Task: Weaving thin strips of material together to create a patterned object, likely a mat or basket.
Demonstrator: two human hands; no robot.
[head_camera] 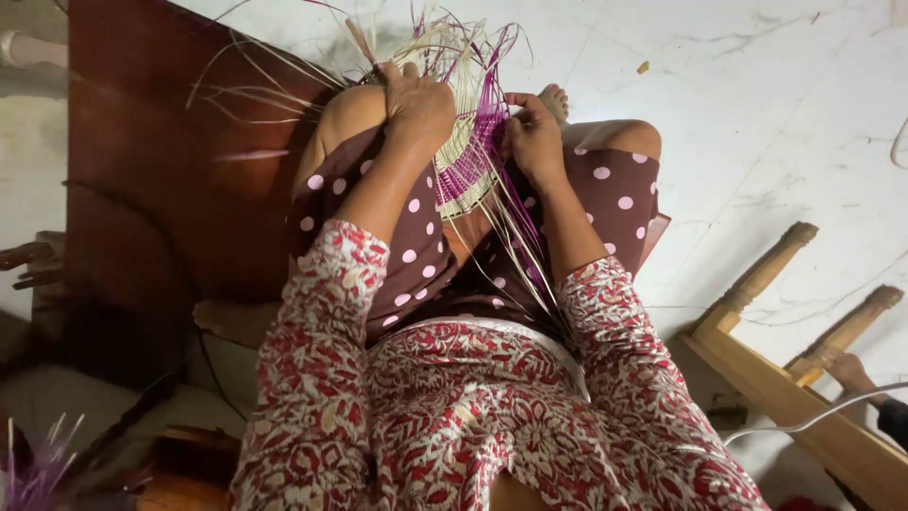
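A round woven straw piece [470, 161], cream with purple bands, rests on my lap between my raised knees. My left hand [416, 106] lies over its left edge and grips it near the top. My right hand [532, 132] pinches purple straw strands [492, 95] at its right edge. Long loose cream and purple strands [515, 237] fan out above the piece and trail down across my dotted brown skirt.
A dark red-brown wooden panel [170, 170] stands at my left. A wooden stool [785, 378] lies tipped on the white marble floor [757, 114] at the right, with a white cable [813, 416] beside it. A bunch of purple straw [38, 473] sits lower left.
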